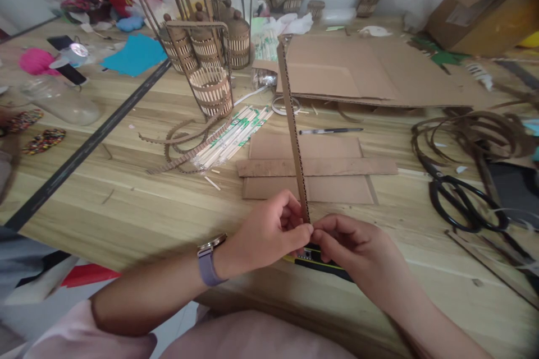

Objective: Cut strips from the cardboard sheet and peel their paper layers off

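Note:
A long, narrow strip of corrugated cardboard (292,129) stands up from my fingers, its fluted edge showing. My left hand (273,230), with a watch (213,258) on the wrist, pinches the strip's lower end. Close against it, my right hand (353,241) has thumb and forefinger pressed together at that same end; the fingertips hide what exactly they grip. Under the hands lies a black and yellow tool (324,257), partly covered. Just beyond are a flat cardboard piece (273,188) and a wider cardboard strip (349,167) lying across it.
Black-handled scissors (467,202) and curled cardboard strips (475,129) lie at the right. Wrapped white sticks (236,137), a pen (330,131) and a stick-walled cardboard lantern (210,92) stand or lie ahead. Large cardboard sheets (357,67) sit behind. Another person's sleeve (21,129) shows at left.

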The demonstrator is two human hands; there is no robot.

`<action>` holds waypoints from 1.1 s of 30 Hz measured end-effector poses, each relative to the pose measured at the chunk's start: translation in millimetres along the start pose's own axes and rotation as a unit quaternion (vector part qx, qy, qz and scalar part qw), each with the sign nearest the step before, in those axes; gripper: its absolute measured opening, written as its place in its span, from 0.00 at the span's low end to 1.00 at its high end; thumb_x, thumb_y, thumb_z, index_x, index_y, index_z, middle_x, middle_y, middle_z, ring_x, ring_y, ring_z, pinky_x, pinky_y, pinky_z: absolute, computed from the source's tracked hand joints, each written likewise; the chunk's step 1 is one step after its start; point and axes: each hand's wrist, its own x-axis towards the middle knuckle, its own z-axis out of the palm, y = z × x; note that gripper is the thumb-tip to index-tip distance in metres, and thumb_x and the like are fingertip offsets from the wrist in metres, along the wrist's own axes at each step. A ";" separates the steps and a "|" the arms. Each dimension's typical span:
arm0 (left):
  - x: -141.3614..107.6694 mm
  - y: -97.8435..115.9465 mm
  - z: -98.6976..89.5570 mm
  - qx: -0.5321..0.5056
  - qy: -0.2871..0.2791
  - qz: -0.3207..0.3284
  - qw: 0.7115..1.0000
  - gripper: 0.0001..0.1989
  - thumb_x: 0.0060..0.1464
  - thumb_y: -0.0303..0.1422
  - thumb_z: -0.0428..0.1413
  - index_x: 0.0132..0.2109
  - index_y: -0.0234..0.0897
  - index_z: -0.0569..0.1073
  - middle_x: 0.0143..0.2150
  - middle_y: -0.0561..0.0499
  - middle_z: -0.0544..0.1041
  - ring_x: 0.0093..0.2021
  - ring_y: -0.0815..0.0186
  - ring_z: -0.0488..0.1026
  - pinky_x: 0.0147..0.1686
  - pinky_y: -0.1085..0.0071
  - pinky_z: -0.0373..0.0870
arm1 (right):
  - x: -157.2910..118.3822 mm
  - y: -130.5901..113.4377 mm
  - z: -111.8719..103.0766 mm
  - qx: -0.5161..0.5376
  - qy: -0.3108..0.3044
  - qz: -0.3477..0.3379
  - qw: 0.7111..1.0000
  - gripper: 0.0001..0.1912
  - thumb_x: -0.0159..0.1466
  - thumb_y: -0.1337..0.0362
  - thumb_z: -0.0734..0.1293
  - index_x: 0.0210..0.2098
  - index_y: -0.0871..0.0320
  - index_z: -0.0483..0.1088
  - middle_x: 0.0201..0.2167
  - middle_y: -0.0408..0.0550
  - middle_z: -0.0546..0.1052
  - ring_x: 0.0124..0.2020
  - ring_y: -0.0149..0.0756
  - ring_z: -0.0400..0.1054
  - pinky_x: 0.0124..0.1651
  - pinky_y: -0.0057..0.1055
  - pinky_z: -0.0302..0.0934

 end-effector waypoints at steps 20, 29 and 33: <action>4.7 -3.0 -2.1 -0.082 -0.055 -0.065 0.993 0.22 0.52 0.46 0.64 0.42 0.37 0.66 0.27 0.56 0.74 0.24 0.71 0.73 0.25 0.74 0.71 | 4.4 -19.8 -4.0 -0.027 -0.026 -0.027 0.999 0.12 0.63 0.57 0.63 0.24 0.53 0.69 0.19 0.41 0.73 0.20 0.28 0.63 0.21 0.25 0.55; -7.7 10.3 -0.6 0.302 0.043 0.091 0.948 0.08 0.64 0.34 0.57 0.35 0.37 0.74 0.31 0.53 0.78 0.32 0.68 0.71 0.32 0.73 0.61 | 5.5 -18.6 -1.5 -0.132 0.068 -0.062 0.987 0.13 0.62 0.57 0.59 0.23 0.52 0.65 0.15 0.38 0.64 0.17 0.28 0.57 0.18 0.26 0.52; -7.3 9.8 -0.7 0.294 0.029 0.074 0.953 0.08 0.63 0.34 0.56 0.36 0.37 0.75 0.30 0.54 0.77 0.32 0.67 0.72 0.32 0.73 0.62 | 4.7 -19.4 -2.6 -0.142 0.055 -0.062 0.986 0.12 0.63 0.58 0.60 0.24 0.52 0.65 0.16 0.38 0.66 0.17 0.29 0.59 0.19 0.26 0.53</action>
